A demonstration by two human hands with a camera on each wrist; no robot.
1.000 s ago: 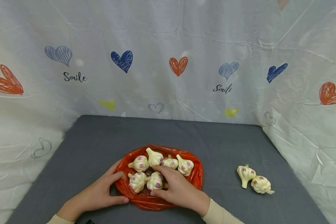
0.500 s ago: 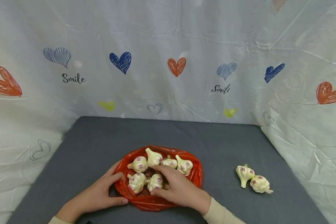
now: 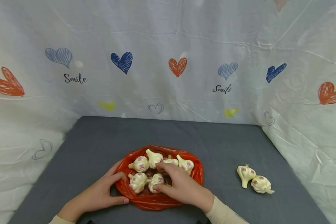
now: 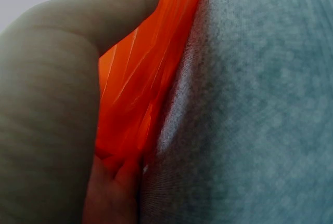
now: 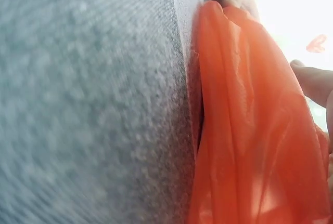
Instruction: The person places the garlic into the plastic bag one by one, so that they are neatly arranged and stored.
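Note:
A red plastic bag (image 3: 154, 205), opened wide with its rim spread out, sits near the front of the table. Inside it lie several garlic bulbs (image 3: 137, 182), cream with purple patches. My left hand (image 3: 100, 189) holds the bag's left side, its index finger over the rim and its thumb low on the near side; the other fingers are partly hidden. My right hand (image 3: 182, 188) is over the bag's right half, thumb and index finger spread apart. The thumb tip is right at the edge of the front garlic bulb (image 3: 156, 183); the remaining fingers are hidden.
Two more garlic bulbs lie together on the right of the dark grey table (image 3: 218, 146): one stem down (image 3: 245, 175), one sideways (image 3: 261, 184). A whitish curtain (image 3: 145, 31) printed with hearts closes off the back and both sides.
My right hand has shifted slightly up and to the right, its thumb sliding over the front bulb's edge. The left hand stays put against the bag. The view shifts a little.

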